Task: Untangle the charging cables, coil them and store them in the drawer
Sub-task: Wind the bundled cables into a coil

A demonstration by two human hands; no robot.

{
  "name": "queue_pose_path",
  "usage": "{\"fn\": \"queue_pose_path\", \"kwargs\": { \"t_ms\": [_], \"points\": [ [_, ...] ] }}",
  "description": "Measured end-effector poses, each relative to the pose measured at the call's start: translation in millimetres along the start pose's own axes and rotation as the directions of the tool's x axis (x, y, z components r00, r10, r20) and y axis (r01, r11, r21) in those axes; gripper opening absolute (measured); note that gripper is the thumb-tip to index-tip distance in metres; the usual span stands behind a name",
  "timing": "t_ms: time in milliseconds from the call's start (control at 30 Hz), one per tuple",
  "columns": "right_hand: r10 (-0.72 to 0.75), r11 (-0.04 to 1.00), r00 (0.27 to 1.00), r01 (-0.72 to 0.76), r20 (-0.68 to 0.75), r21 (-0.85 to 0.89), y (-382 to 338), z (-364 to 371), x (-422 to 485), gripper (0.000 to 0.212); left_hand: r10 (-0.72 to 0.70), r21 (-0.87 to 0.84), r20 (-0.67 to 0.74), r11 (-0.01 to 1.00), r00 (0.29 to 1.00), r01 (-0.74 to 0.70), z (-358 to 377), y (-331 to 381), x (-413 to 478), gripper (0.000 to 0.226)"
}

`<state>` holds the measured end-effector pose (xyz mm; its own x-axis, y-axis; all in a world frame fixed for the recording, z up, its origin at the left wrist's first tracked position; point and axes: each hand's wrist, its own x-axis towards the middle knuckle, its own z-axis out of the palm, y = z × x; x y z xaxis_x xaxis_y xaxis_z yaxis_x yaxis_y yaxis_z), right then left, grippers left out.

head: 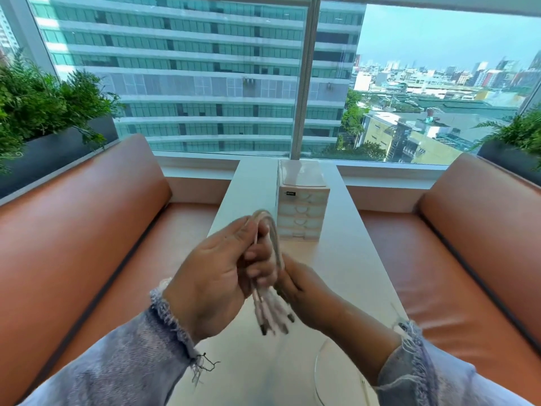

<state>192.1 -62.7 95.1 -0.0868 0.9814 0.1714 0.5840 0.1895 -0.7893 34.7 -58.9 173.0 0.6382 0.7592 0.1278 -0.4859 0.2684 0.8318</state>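
Note:
Above the narrow white table (351,259) I hold a bundle of white charging cables (273,238) looped into an arch. My left hand (216,273) grips one side of the loop with curled fingers. My right hand (298,285) holds the other side from below. Several dark-tipped plugs (275,320) dangle blurred beneath my hands. A small white chest of drawers (301,212) stands on the table just beyond the loop, all its drawers closed.
Another thin white cable (319,367) curves on the table near my right sleeve. Orange padded benches (87,230) flank the table on both sides. Planters with green ferns (35,106) sit behind the benches. A large window closes off the far end.

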Motion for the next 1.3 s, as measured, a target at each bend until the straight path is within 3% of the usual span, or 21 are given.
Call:
{"fn": "queue_pose_path", "kwargs": {
  "t_ms": [67, 100, 167, 300, 567, 700, 800, 900, 933, 1033, 1167, 1300],
  "points": [
    [0.081, 0.996, 0.994, -0.079, 0.069, -0.028, -5, 10, -8, 0.020, 0.047, -0.013, 0.028, 0.999, 0.998, -0.047, 4, -2, 5, 0.018],
    [0.118, 0.990, 0.992, -0.120, 0.038, 0.073, -8, 16, -11, 0.024, 0.067, -0.004, 0.022, 0.998, 0.998, -0.067, 5, -3, 8, 0.020],
    [0.102, 0.975, 0.987, -0.124, 0.121, 0.184, -11, 26, -19, 0.045, 0.114, 0.055, -0.008, 0.992, 0.993, -0.114, 6, -4, 15, 0.025],
    [0.033, 0.998, 0.992, -0.027, 0.118, -0.049, -6, 37, -19, 0.036, 0.222, 0.161, -0.077, 0.965, 0.972, -0.207, 3, 0, 31, 0.028],
    [-0.001, 0.973, 0.990, 0.035, 0.144, -0.229, -29, 18, -18, 0.036, 0.377, 0.380, -0.127, 0.873, 0.917, -0.306, -22, -11, 47, 0.024],
    [-0.070, 0.943, 0.991, 0.103, 0.112, -0.317, -42, -3, -12, 0.029, 0.382, 0.521, -0.128, 0.811, 0.915, -0.265, -43, -14, 48, 0.026],
    [-0.135, 0.917, 0.990, 0.144, 0.051, -0.372, -51, -21, -4, 0.028, 0.308, 0.653, -0.072, 0.734, 0.949, -0.189, -52, -16, 44, 0.027],
    [-0.193, 0.899, 0.980, 0.198, 0.054, -0.390, -58, -39, 4, 0.007, 0.241, 0.823, -0.023, 0.556, 0.970, -0.118, -52, -20, 38, 0.029],
    [-0.210, 0.888, 0.976, 0.217, 0.063, -0.405, -59, -44, 7, 0.005, 0.218, 0.834, -0.017, 0.542, 0.976, -0.107, -51, -21, 37, 0.031],
    [-0.275, 0.824, 0.957, 0.284, 0.092, -0.490, -59, -59, 13, 0.020, 0.158, 0.808, 0.015, 0.580, 0.987, -0.105, -46, -21, 32, 0.037],
    [-0.321, 0.777, 0.939, 0.337, 0.125, -0.531, -59, -68, 16, 0.019, 0.017, 0.661, -0.005, 0.750, 1.000, -0.009, -39, -22, 25, 0.043],
    [-0.321, 0.824, 0.944, 0.318, 0.076, -0.468, -54, -70, 17, 0.019, -0.145, 0.546, 0.062, 0.833, 0.988, 0.088, -36, -23, 18, 0.048]
  ]
}}
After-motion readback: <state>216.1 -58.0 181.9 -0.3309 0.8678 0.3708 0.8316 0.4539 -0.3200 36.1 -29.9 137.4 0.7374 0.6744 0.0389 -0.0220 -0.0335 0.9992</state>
